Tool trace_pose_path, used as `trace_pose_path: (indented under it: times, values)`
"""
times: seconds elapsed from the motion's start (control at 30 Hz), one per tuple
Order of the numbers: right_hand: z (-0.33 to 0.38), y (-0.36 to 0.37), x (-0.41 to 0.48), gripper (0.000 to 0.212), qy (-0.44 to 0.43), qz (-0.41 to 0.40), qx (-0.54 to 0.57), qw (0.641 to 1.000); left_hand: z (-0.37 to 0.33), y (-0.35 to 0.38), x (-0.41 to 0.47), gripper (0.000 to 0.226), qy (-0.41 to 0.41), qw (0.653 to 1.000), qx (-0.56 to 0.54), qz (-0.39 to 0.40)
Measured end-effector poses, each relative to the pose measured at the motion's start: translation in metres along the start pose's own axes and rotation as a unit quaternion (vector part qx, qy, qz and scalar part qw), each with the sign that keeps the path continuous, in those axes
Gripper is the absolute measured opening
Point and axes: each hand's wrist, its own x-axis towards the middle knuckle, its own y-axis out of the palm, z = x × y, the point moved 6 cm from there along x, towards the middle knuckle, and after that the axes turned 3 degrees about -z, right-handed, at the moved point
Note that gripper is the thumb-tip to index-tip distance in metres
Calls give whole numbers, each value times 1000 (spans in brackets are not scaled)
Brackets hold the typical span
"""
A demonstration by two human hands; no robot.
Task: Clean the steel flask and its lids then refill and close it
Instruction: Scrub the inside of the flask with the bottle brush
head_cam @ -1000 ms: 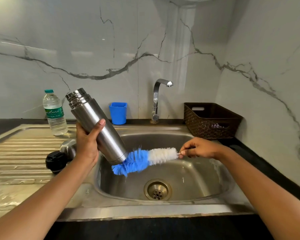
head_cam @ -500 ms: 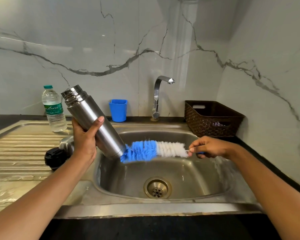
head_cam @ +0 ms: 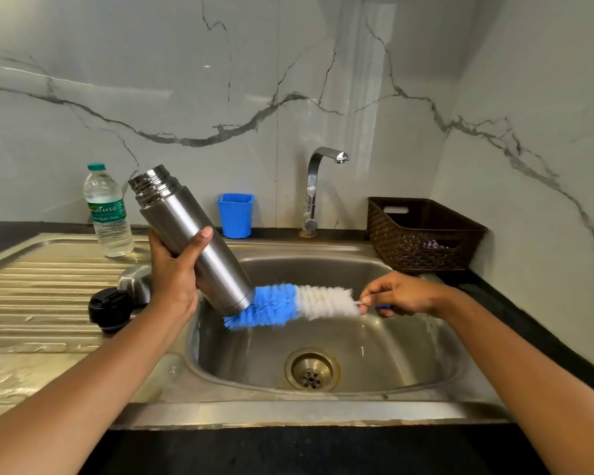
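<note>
My left hand [head_cam: 174,272] grips the steel flask [head_cam: 186,231] around its middle. The flask is open, tilted with its mouth up and left and its base over the sink [head_cam: 408,337]. My right hand [head_cam: 396,293] pinches the handle of a blue and white bottle brush [head_cam: 290,305], whose blue end touches the flask's base. A black inner lid [head_cam: 109,308] and a steel cup lid [head_cam: 136,281] lie on the drainboard, partly behind my left wrist.
A water bottle [head_cam: 108,214] stands on the drainboard [head_cam: 38,289] at the back. A blue cup [head_cam: 235,214] and the tap [head_cam: 318,186] are behind the sink. A brown basket [head_cam: 422,234] sits at the back right. The drain [head_cam: 311,369] is in the basin's middle.
The brush has moved up against the flask's base and then slipped down under it again. The flask stays tilted in my left hand.
</note>
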Motion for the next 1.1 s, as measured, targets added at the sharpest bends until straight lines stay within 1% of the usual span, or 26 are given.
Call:
trace_pose_path:
  times: [0.07, 0.17, 0.27, 0.43, 0.6, 0.7, 0.77, 0.9, 0.97, 1.1]
  values:
    - [5, 10, 6, 20, -12, 13, 5, 1000, 0, 1, 0, 54, 1, 1000, 13, 3]
    - [-1, -6, -3, 21, -2, -1, 8, 1000, -2, -5, 3, 58, -3, 1000, 5, -9]
    - [-8, -14, -8, 22, 14, -16, 9, 1000, -2, -7, 3, 70, -10, 1000, -3, -19]
    - [8, 15, 9, 19, -8, 17, 2, 1000, -1, -3, -1, 56, -11, 1000, 16, -8]
    - [-8, -11, -5, 21, 13, -12, 10, 1000, 2, -7, 2, 58, -19, 999, 0, -31]
    - [1, 9, 5, 20, -1, 8, 1, 1000, 4, -5, 1, 52, -23, 999, 9, -21]
    - [8, 21, 12, 19, -16, 28, -12, 999, 3, -5, 0, 53, -20, 999, 18, -19]
    - [0, -2, 1, 20, -5, 5, 4, 1000, 0, -9, 3, 56, -20, 999, 14, -29]
    - [-4, -7, -1, 21, 2, -8, 5, 1000, 0, -7, 3, 53, -20, 999, 16, -32]
    - [6, 15, 10, 20, -13, 11, -5, 1000, 4, -2, 0, 45, -24, 999, 12, -27]
